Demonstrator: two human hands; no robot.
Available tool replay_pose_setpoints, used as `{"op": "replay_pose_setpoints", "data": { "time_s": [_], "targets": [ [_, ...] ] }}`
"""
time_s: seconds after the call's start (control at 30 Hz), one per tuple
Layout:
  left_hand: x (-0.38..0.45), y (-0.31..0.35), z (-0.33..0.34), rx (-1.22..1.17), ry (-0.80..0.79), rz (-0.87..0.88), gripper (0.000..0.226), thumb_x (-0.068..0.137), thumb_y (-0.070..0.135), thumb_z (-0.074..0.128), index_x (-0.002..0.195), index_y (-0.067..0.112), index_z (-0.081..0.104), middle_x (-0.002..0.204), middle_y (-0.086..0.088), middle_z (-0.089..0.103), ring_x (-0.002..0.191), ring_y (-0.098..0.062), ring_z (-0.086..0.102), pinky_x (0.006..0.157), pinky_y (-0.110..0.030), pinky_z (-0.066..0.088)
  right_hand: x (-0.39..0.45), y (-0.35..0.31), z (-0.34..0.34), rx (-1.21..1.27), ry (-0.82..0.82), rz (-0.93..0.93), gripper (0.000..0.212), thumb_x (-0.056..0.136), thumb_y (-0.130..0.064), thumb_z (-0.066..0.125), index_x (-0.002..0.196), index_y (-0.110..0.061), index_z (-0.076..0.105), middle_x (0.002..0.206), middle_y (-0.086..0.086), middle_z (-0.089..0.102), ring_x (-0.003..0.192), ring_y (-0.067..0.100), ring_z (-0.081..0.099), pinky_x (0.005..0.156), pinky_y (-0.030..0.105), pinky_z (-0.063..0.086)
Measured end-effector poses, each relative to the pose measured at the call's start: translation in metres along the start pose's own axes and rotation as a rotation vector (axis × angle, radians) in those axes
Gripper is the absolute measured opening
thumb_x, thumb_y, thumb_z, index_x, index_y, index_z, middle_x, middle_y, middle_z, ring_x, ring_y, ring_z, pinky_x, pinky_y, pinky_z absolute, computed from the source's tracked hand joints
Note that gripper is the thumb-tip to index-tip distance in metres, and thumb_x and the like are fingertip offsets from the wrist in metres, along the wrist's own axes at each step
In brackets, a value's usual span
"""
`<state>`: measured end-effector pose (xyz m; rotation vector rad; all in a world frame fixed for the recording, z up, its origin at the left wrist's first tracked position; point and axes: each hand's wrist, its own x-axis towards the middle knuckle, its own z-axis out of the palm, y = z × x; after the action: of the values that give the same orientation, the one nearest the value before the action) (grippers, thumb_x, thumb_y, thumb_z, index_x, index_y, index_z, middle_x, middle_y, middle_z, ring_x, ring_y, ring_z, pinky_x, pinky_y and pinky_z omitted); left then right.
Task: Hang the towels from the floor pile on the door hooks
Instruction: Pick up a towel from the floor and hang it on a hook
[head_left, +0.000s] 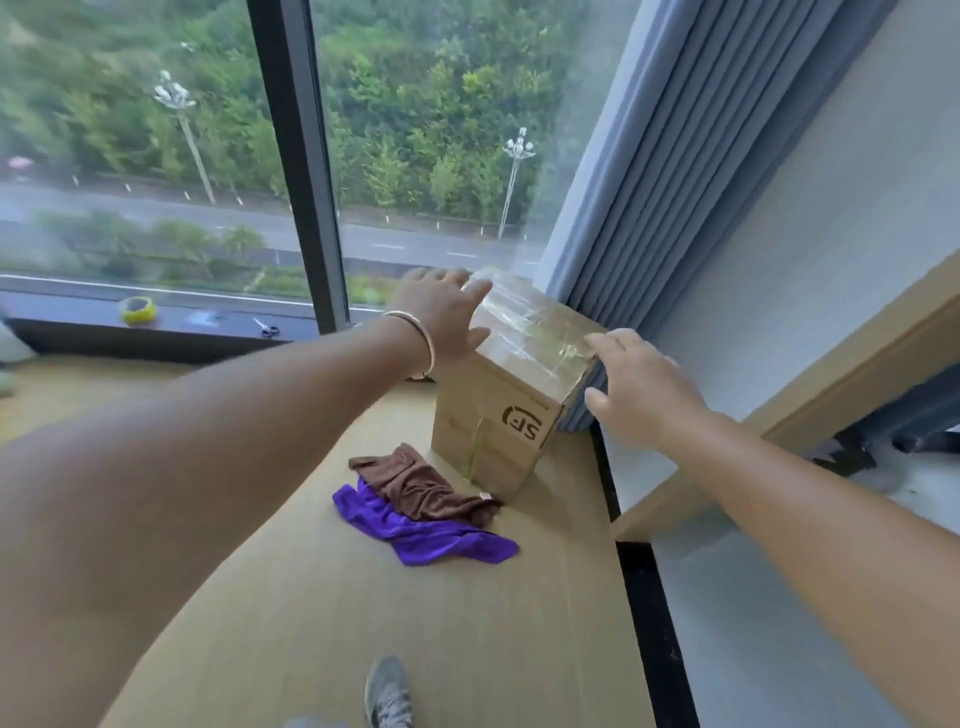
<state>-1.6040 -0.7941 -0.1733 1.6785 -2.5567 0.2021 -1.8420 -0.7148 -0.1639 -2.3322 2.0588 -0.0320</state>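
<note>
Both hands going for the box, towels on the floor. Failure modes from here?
1. Both hands, left hand and right hand, reach for the cardboard box, not the towels: task may stall.
2. The brown towel lies against the box base, over the purple towel; shifting the box could drag or pin it.

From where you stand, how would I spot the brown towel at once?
Find the tall cardboard box on the floor by the grey curtain. At its foot lie two crumpled towels. The brown towel lies nearest the box, partly on top of the purple towel.
</note>
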Motion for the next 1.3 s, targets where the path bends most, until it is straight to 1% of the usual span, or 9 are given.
{"op": "replay_pose_setpoints", "data": {
  "time_s": [0.2,0.3,0.37,0.53,0.7,0.93,1.03,1.13,1.3],
  "targets": [
    [0.002,-0.044,0.146,-0.073,-0.261,-0.043,0.061,0.095,0.053,0.042,0.147,0.025,0.030,0.142,-0.006,0.044,0.129,-0.027,0.044,0.106,-0.042,0.034,0.070,-0.028,0.123,0.041,-0.253,-0.071,0.060,0.090,-0.032,0.052,0.146,-0.023,0.031,0.146,0.001,0.037,0.126,0.024,0.043,0.100,0.038,0.038],
    [-0.012,-0.054,0.219,-0.131,-0.386,-0.093,0.055,0.094,0.050,0.042,0.142,0.024,0.037,0.137,-0.007,0.049,0.123,-0.029,0.048,0.100,-0.041,0.037,0.091,-0.036,0.191,0.044,-0.374,-0.093,0.061,0.090,-0.032,0.053,0.146,-0.023,0.031,0.145,0.000,0.037,0.124,0.023,0.045,0.094,0.034,0.039],
    [-0.022,-0.056,0.269,-0.155,-0.455,-0.136,0.055,0.093,0.051,0.043,0.141,0.024,0.038,0.137,-0.006,0.048,0.123,-0.028,0.047,0.099,-0.040,0.037,0.103,-0.037,0.242,0.036,-0.466,-0.126,0.062,0.089,-0.032,0.054,0.146,-0.022,0.032,0.143,0.001,0.038,0.124,0.023,0.045,0.096,0.035,0.039],
    [-0.051,-0.041,0.393,-0.224,-0.619,-0.254,0.061,0.095,0.049,0.043,0.147,0.021,0.030,0.139,-0.007,0.044,0.127,-0.027,0.043,0.105,-0.040,0.033,0.119,-0.022,0.375,-0.020,-0.670,-0.165,0.058,0.088,-0.032,0.054,0.141,-0.021,0.035,0.139,0.004,0.041,0.122,0.027,0.047,0.095,0.037,0.041],
    [-0.073,-0.003,0.510,-0.296,-0.717,-0.228,0.059,0.094,0.048,0.044,0.145,0.019,0.032,0.139,-0.007,0.045,0.125,-0.028,0.045,0.102,-0.039,0.034,0.114,0.009,0.498,-0.064,-0.822,-0.109,0.053,0.089,-0.032,0.055,0.137,-0.019,0.037,0.136,0.005,0.043,0.122,0.027,0.047,0.095,0.039,0.041],
    [-0.076,0.051,0.679,-0.345,-0.768,-0.130,0.056,0.095,0.048,0.043,0.142,0.019,0.035,0.134,-0.007,0.047,0.122,-0.028,0.047,0.102,-0.039,0.035,0.107,0.054,0.668,-0.057,-0.912,0.106,0.058,0.085,-0.032,0.058,0.139,-0.020,0.039,0.137,0.009,0.042,0.123,0.032,0.048,0.098,0.044,0.044],
    [-0.067,0.065,0.751,-0.329,-0.782,-0.055,0.056,0.095,0.049,0.042,0.143,0.020,0.033,0.135,-0.007,0.046,0.123,-0.029,0.046,0.101,-0.040,0.036,0.107,0.073,0.741,-0.045,-0.878,0.170,0.056,0.084,-0.032,0.060,0.135,-0.018,0.041,0.134,0.013,0.045,0.121,0.035,0.050,0.096,0.043,0.045],
    [-0.049,0.073,0.816,-0.328,-0.755,-0.011,0.053,0.095,0.046,0.043,0.140,0.018,0.036,0.135,-0.010,0.047,0.122,-0.031,0.046,0.099,-0.041,0.038,0.110,0.091,0.806,-0.018,-0.842,0.232,0.057,0.085,-0.031,0.061,0.136,-0.017,0.042,0.131,0.016,0.046,0.121,0.036,0.049,0.095,0.043,0.045],
    [0.001,0.096,0.908,-0.332,-0.705,0.079,0.048,0.097,0.041,0.042,0.138,0.015,0.039,0.133,-0.010,0.048,0.122,-0.032,0.047,0.097,-0.041,0.039,0.124,0.124,0.888,0.046,-0.745,0.347,0.047,0.085,-0.029,0.055,0.130,-0.016,0.048,0.124,0.017,0.046,0.114,0.037,0.052,0.091,0.043,0.046]
  ]
}}
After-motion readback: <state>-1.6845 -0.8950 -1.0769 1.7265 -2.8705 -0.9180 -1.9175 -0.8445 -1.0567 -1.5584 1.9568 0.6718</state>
